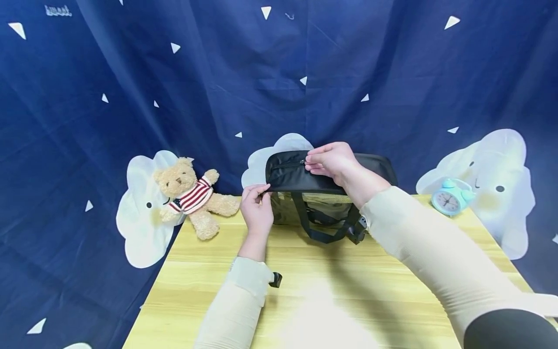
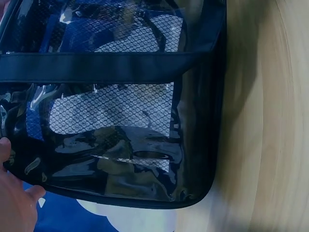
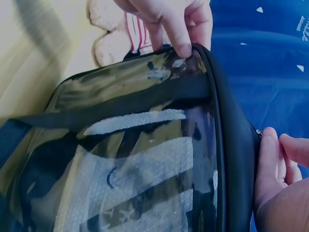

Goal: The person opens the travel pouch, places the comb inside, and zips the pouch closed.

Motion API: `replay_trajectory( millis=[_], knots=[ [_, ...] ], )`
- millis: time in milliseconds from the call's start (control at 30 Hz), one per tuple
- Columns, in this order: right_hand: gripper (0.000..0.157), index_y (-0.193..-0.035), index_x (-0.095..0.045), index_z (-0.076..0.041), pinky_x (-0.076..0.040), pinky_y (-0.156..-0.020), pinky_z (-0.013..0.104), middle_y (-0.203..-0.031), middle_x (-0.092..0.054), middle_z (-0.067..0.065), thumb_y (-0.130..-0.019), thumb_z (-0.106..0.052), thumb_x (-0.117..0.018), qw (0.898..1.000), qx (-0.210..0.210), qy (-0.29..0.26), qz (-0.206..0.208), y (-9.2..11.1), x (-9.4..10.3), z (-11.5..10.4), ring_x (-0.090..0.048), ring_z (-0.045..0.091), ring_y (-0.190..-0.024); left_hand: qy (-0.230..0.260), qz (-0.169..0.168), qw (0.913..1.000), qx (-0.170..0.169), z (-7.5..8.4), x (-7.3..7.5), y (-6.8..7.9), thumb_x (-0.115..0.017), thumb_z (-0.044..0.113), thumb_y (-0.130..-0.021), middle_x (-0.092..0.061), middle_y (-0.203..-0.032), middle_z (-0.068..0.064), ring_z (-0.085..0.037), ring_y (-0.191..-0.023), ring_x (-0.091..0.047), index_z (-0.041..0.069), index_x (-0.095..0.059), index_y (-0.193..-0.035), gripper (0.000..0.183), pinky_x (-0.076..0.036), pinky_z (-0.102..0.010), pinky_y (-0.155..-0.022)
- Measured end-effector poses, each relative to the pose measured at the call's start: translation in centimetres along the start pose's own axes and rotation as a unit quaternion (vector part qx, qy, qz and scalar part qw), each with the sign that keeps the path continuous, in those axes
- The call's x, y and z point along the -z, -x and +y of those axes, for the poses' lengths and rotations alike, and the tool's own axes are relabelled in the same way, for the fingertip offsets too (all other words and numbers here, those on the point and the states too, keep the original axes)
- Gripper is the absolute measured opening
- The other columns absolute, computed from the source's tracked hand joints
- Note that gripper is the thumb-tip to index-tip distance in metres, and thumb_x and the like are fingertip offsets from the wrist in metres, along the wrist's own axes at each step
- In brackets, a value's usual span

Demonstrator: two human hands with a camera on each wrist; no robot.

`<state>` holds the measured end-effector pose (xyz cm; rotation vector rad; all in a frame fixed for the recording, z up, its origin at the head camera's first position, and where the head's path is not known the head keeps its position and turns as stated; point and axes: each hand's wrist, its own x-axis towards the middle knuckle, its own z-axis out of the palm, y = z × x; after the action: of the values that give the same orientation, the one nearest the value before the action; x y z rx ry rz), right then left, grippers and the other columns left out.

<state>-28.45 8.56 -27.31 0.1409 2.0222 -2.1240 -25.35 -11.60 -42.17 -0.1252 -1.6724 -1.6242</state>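
Black bag (image 1: 285, 182) sits on the far part of the wooden table (image 1: 209, 291) in the head view, its long axis running left to right in front of you. Along its top, the zipper pull (image 1: 302, 162) lies at the tips of your right hand (image 1: 334, 162), whose thumb and finger pinch it from the right. Your left hand (image 1: 258, 211) pinches the near left corner of the top, so the pull lies beyond it and to its right; your right hand is the nearer one

From the left wrist, the clear side with its dark strap (image 2: 96, 67) fills the view; left fingertips touch the rim at the lower left, but you cannot tell the full grip from here

From the right wrist, your left fingers hold the top corner, while the pull shows just beside your right fingertips, partly hidden
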Motion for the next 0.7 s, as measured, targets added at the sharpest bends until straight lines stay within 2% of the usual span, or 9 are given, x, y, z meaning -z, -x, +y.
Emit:
replay_trajectory(
  millis=[267, 400, 500, 700],
  knots=[
    [0.033, -0.129, -0.067, 0.011, -0.063, -0.075, 0.029, -0.089, -0.075, 0.008, -0.098, 0.004, -0.071, 1.0, -0.005, 0.007, 0.001, -0.4, -2.2, 0.1, -0.074, 0.015, -0.069, -0.011, 0.009, 0.9999, -0.008, 0.1, -0.4, 0.3, -0.063, -0.03, -0.085, -0.06, -0.105, -0.035, -0.045, -0.097, -0.065, -0.016, -0.075, -0.097, 0.022, -0.054, -0.017, -0.08],
    [0.032, -0.13, -0.067, 0.01, -0.063, -0.075, 0.029, -0.09, -0.075, 0.009, -0.098, 0.003, -0.07, 1.0, -0.006, 0.009, -0.001, -0.7, -3.1, 0.3, -0.074, 0.015, -0.07, -0.008, 0.009, 0.9998, -0.017, 0.4, -0.5, 0.5, -0.063, -0.029, -0.085, -0.06, -0.103, -0.032, -0.043, -0.098, -0.065, -0.015, -0.075, -0.096, 0.022, -0.053, -0.016, -0.082],
    [0.031, -0.128, -0.068, 0.01, -0.063, -0.075, 0.029, -0.088, -0.075, 0.009, -0.099, 0.003, -0.07, 1.0, -0.002, 0.012, -0.006, -0.9, -3.7, 0.5, -0.074, 0.014, -0.069, -0.008, 0.008, 0.9991, -0.041, 0.6, -0.4, 0.9, -0.065, -0.025, -0.086, -0.063, -0.103, -0.027, -0.039, -0.1, -0.066, -0.01, -0.078, -0.096, 0.023, -0.053, -0.018, -0.086],
    [0.027, -0.123, -0.069, 0.011, -0.063, -0.073, 0.029, -0.083, -0.075, 0.007, -0.098, 0.004, -0.071, 1.0, 0.011, 0.009, -0.015, -1.0, -5.0, 0.6, -0.074, 0.014, -0.067, -0.043, 0.021, 0.9932, -0.107, 1.3, -0.8, 1.3, -0.068, -0.02, -0.083, -0.068, -0.1, -0.02, -0.038, -0.1, -0.066, -0.001, -0.081, -0.095, 0.026, -0.05, -0.025, -0.09]
  ],
)
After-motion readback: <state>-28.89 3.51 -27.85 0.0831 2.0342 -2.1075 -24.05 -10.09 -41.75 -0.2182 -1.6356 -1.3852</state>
